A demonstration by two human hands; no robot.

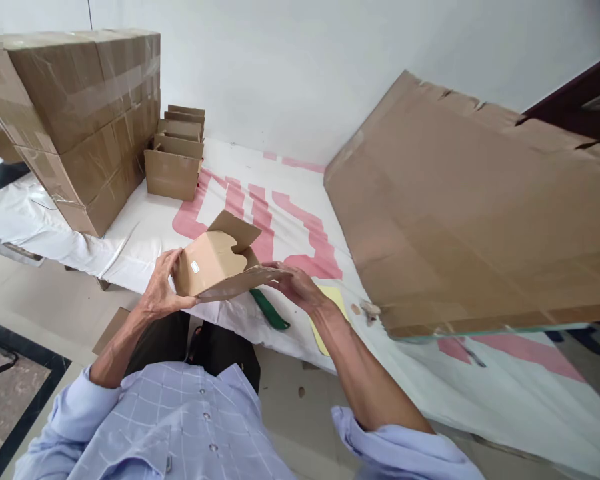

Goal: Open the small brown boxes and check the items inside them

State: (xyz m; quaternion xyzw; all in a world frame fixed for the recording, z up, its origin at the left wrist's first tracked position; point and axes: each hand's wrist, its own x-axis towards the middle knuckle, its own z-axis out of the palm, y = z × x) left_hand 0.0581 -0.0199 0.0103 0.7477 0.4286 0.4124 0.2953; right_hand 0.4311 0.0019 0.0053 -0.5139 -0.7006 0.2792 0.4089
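A small brown cardboard box (207, 263) with its end flaps standing open is held over the front edge of the table. On its near-left face is a little white label. My left hand (163, 287) grips the closed left end, thumb below and fingers above. At the right end, my right hand (295, 283) pinches an open flap; some of its fingers are hidden under the cardboard. A green-handled tool (270, 309) lies on the cloth just below the box, its other end out of sight. Beside my right forearm is a yellow sheet (333, 307).
Large taped cartons (80, 120) are stacked at the left. Next to them stand several small open boxes (173, 173) in a row. A big cardboard sheet (470, 213) leans at the right. White cloth with pink lettering (295, 220) covers the table against the wall.
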